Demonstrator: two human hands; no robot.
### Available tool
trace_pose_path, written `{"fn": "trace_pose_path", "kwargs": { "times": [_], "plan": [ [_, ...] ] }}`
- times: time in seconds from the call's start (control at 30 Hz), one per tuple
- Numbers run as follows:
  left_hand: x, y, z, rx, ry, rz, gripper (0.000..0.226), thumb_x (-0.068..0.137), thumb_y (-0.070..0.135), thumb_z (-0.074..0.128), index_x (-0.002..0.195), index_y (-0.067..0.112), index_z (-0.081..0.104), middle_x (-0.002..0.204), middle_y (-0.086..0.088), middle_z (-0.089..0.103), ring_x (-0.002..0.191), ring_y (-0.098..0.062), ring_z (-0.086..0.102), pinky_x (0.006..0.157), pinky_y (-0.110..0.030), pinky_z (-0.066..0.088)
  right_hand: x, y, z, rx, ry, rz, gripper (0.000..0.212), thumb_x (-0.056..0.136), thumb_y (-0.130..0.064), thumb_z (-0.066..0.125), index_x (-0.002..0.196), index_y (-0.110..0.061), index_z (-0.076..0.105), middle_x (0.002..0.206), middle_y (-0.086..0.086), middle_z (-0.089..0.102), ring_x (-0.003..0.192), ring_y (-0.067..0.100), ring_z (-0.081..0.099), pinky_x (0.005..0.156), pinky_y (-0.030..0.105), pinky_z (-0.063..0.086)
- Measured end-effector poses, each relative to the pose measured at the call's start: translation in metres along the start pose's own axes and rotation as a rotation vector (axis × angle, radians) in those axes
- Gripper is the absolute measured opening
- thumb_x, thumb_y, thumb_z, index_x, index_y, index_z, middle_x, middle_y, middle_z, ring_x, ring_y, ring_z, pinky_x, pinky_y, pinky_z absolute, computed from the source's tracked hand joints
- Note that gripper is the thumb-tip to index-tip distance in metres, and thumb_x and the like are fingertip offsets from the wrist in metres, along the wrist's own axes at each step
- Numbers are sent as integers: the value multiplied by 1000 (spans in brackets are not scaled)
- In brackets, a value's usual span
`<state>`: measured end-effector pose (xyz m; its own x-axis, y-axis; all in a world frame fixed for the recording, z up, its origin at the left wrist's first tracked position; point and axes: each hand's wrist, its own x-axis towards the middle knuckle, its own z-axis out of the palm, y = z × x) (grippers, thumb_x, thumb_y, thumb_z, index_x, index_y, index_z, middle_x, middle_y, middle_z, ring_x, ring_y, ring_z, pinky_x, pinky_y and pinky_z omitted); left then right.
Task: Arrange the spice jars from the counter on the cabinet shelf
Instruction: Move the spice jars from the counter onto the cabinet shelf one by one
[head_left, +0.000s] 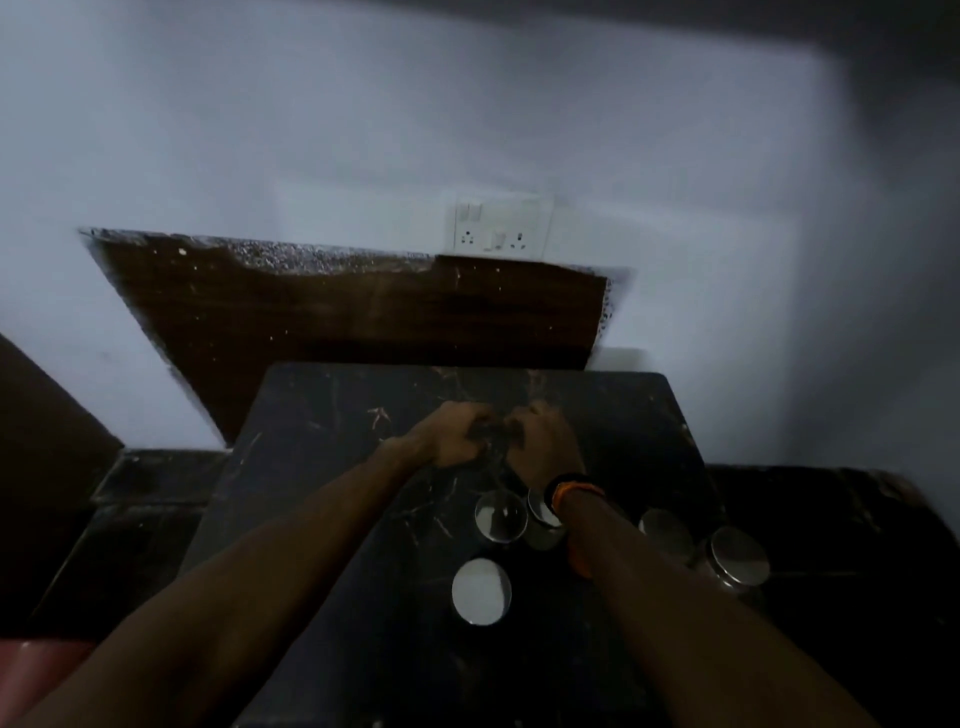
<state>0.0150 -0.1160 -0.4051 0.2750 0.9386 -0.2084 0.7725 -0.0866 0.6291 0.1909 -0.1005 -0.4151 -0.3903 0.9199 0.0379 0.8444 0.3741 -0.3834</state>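
Fingers of the left hand and right hand curl together round something dark, too blurred to name; perhaps gathering jars for one trip. Nearer the wrists, five steel-lidded spice jars stand on the counter.

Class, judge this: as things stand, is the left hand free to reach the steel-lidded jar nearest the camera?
Probably not at once: the left hand seems curled on something dark beside the right hand. The path to the jar looks unobstructed.
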Motion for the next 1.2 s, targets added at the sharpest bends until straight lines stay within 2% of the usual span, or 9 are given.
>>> {"fn": "trace_pose_path", "kwargs": {
  "times": [0.13,0.2,0.37,0.5,0.7,0.8,0.9,1.1,1.2],
  "plan": [
    [-17,-14,40,-79,-20,-17,26,94,17,63,120,20,59,108,5,63,98,-10,63,85,-24,49,-39,8,34,36,-43,32,14,88,-21,59,101,-17,62,111,4,54,101,22,54,82,32,46],
    [-28,-21,58,-136,-13,-43,30,94,15,63,123,23,57,106,13,59,94,-1,59,81,-18,45,-59,10,48,37,-82,-8,16,90,-27,59,104,-19,60,112,1,54,99,18,56,79,26,42],
    [-48,-36,89,-266,40,-167,42,94,11,62,134,20,52,102,18,56,91,6,57,73,-12,45,-106,7,73,66,-101,-119,25,88,-37,58,103,-18,63,110,2,59,100,19,57,89,32,47],
    [-62,-45,105,-309,59,-251,40,96,12,61,133,22,53,101,20,55,93,7,56,72,-9,42,-128,4,91,-54,-207,-115,52,84,-63,50,114,-21,57,111,1,55,99,20,54,82,36,48],
    [-73,-48,115,-307,92,-295,42,96,12,62,137,17,54,106,13,57,96,0,55,77,-8,39,-138,-3,99,-136,-265,-81,82,72,-83,48,127,-23,50,132,4,49,118,25,45,93,42,45],
    [-76,-45,118,-311,100,-312,43,96,13,62,138,15,54,113,5,58,107,-11,57,91,-22,45,-140,-4,105,-137,-349,-36,95,69,-80,56,143,-24,37,145,5,38,129,28,37,102,45,42],
    [-78,-44,120,-322,90,-315,43,96,12,62,138,13,53,119,0,59,108,-10,54,90,-23,43,-141,-4,109,-145,-382,-14,95,71,-65,69,147,-24,29,147,6,33,131,28,35,100,44,44],
    [-87,-51,122,-400,159,-325,34,99,15,58,133,11,59,121,-7,66,112,-18,62,101,-36,49,-132,-25,104,-40,-301,24,84,67,-57,75,137,-27,39,136,2,41,124,27,41,93,42,49],
    [-95,-59,119,-573,304,-367,23,102,18,55,118,8,68,113,-10,70,107,-23,65,96,-40,52,-117,-42,95,40,-209,-20,82,66,-54,75,136,-29,40,131,1,47,118,26,45,89,41,48]
  ]
}}
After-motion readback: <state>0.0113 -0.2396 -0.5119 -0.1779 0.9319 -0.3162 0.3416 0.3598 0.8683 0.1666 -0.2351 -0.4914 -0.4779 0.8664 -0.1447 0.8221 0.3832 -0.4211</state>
